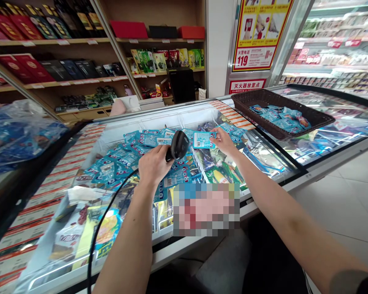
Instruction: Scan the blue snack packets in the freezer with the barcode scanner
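My left hand [154, 164] is wrapped round a black handheld barcode scanner [180, 145], whose head points to the right. A black cable [102, 226] trails from it down along my left forearm. Between the fingertips of my right hand [223, 141] is a blue packet [202, 140], held by its right edge with a white label and barcode facing me. The packet is just right of the scanner, apart from it. Beneath both hands, many similar blue packets [110, 165] lie in a loose pile on the chest freezer's glass top and around its basket.
A brown wicker basket [254, 98] holding several blue packets stands on the freezer at the right. Price strips [53, 190] run along the glass at the left. Blue goods in clear plastic [21, 132] sit far left. Stocked shelves [159, 41] rise behind.
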Demonstrator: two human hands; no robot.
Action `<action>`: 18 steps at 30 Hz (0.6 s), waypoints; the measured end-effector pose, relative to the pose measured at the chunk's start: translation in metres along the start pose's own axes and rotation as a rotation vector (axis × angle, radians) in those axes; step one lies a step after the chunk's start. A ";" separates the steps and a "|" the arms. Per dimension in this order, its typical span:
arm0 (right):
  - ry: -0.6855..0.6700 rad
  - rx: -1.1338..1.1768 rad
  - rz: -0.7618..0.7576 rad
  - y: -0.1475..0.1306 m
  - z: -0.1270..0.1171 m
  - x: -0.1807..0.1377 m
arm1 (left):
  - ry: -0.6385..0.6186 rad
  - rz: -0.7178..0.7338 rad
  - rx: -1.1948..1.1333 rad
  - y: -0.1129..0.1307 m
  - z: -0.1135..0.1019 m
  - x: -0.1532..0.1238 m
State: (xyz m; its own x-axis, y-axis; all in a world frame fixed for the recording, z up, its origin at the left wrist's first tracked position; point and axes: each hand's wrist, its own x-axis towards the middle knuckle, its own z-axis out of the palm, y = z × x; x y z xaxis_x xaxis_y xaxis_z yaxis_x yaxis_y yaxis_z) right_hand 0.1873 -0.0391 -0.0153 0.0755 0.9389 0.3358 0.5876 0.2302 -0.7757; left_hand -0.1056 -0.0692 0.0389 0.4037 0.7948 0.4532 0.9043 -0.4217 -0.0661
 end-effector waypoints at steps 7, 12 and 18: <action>0.086 -0.061 0.021 0.002 0.001 0.000 | -0.035 0.026 0.011 0.003 0.000 0.000; 0.083 0.021 0.070 0.002 0.004 0.000 | -0.031 0.042 -0.006 0.004 0.000 0.000; 0.088 0.161 0.136 -0.004 0.003 0.000 | -0.048 0.059 0.006 0.008 -0.001 0.000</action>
State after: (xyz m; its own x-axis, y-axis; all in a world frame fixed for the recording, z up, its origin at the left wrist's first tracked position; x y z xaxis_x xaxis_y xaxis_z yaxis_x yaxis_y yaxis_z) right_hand 0.1822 -0.0394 -0.0140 0.2191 0.9398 0.2623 0.4313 0.1478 -0.8900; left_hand -0.0987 -0.0731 0.0394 0.4626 0.7888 0.4047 0.8794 -0.4660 -0.0970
